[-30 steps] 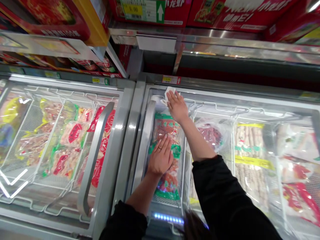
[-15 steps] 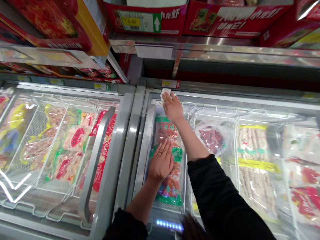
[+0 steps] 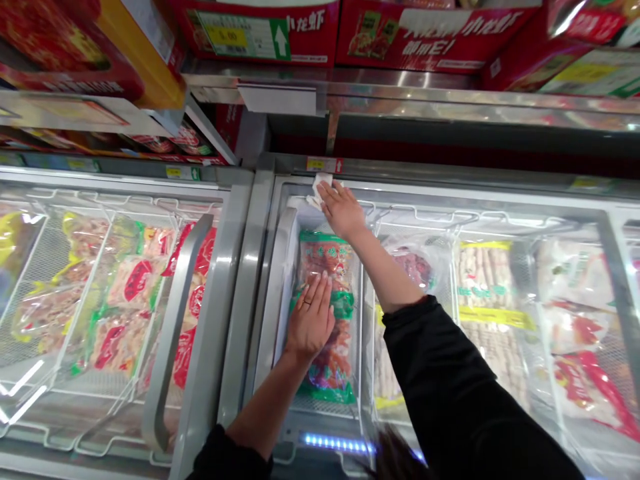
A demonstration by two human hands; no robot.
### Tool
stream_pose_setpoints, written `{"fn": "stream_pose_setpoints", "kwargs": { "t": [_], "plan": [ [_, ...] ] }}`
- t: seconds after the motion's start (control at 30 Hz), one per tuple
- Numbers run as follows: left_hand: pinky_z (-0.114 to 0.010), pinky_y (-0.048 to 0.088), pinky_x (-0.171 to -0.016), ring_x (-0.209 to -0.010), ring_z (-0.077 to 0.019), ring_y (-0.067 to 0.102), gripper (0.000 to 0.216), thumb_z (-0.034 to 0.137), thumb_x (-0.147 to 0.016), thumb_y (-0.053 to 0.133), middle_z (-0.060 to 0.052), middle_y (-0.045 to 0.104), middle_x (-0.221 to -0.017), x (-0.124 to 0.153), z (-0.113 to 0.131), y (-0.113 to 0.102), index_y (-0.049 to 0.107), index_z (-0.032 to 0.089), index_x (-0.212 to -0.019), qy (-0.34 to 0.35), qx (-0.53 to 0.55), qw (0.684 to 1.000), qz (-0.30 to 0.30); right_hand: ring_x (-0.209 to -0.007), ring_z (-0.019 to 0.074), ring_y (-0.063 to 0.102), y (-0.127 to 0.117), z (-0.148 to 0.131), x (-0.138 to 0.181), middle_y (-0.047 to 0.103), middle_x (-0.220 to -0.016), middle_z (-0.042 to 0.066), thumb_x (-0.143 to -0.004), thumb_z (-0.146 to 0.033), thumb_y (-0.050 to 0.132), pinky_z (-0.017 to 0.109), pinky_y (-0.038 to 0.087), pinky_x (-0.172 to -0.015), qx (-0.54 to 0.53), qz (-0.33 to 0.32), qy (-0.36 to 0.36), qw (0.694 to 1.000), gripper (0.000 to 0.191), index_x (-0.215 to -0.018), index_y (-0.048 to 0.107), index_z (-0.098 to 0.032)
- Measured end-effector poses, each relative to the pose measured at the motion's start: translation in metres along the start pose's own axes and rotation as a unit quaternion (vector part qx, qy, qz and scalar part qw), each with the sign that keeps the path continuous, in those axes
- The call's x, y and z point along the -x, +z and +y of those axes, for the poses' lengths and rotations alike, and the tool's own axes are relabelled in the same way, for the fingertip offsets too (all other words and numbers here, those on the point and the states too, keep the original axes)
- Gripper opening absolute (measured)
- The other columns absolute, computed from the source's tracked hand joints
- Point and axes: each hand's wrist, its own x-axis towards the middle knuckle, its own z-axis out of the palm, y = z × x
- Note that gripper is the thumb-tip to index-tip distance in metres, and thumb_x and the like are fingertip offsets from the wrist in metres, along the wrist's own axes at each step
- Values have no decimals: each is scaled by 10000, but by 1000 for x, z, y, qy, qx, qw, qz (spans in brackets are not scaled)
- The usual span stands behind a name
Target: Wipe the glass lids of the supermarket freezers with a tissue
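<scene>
My right hand (image 3: 343, 212) presses a folded white cloth (image 3: 323, 183) against the upper left corner of the chest freezer's glass lid (image 3: 425, 200), just below the back frame. Its fingers lie over the cloth, partly hiding it. My left hand (image 3: 311, 320), with a ring on one finger, is flat with fingers stretched, seemingly resting on the glass. Below it, inside the freezer, are red and green bags of frozen meat (image 3: 327, 360), partly covered from view by that hand.
On the left stands another freezer with a curved grey handle (image 3: 175, 333) and bagged meat (image 3: 135, 280) under glass. Overhead, a metal shelf (image 3: 400, 90) carries red boxes (image 3: 435, 37). Wire baskets with more packages (image 3: 485, 273) lie to the right. A blue-lit strip (image 3: 340, 443) glows near the front.
The view has shifted a little to the right, so everything sits further left in it. My right hand and the cloth stay near the same corner; my left hand stays flat.
</scene>
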Motion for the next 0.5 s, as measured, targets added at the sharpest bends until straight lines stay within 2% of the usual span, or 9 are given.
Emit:
{"fn": "stream_pose_setpoints", "kwargs": {
  "t": [0.1, 0.2, 0.27, 0.37, 0.5],
  "plan": [
    [-435, 457, -1281, -1601, -251, 455, 759, 184, -1065, 409, -133, 470, -1724, -8, -1, -8, 114, 104, -1760, -11, 3, 1000, -18, -1679, 299, 282, -1, 11, 28, 401, -1769, 65, -1098, -293, 330, 572, 239, -1380, 4, 34, 55, 998, 622, -1702, 416, -172],
    [-441, 395, -1330, -1650, -249, 363, 666, 175, -1075, 389, -143, 405, -1760, -37, -4, -18, 271, 83, -1724, -48, 16, 999, -15, -1686, 296, 263, 3, 10, 57, 388, -1775, 81, -1106, -310, 311, 561, 234, -1383, 12, 37, 58, 998, 622, -1696, 422, -146],
    [-457, 367, -1347, -1668, -264, 320, 629, 178, -1079, 372, -162, 369, -1773, -65, -6, -22, 334, 48, -1694, -83, 23, 996, -10, -1686, 282, 264, 2, 11, 62, 377, -1781, 62, -1110, -317, 307, 552, 229, -1386, 17, 26, 39, 999, 619, -1699, 418, -163],
    [-475, 313, -1373, -1679, -272, 291, 631, 205, -1083, 375, -168, 331, -1788, -108, -8, -20, 336, 40, -1692, -91, 35, 995, -18, -1689, 266, 256, -9, 28, 54, 357, -1790, 34, -1113, -332, 306, 538, 223, -1390, 30, 1, 26, 999, 621, -1711, 396, -191],
    [-478, 300, -1376, -1681, -273, 283, 629, 242, -1093, 380, -170, 334, -1787, -136, -6, -10, 345, 43, -1689, -100, 40, 994, -24, -1692, 298, 238, -21, 52, 62, 348, -1794, 68, -1107, -330, 312, 544, 219, -1390, 48, 13, 100, 994, 638, -1712, 383, -142]
  ]
}}
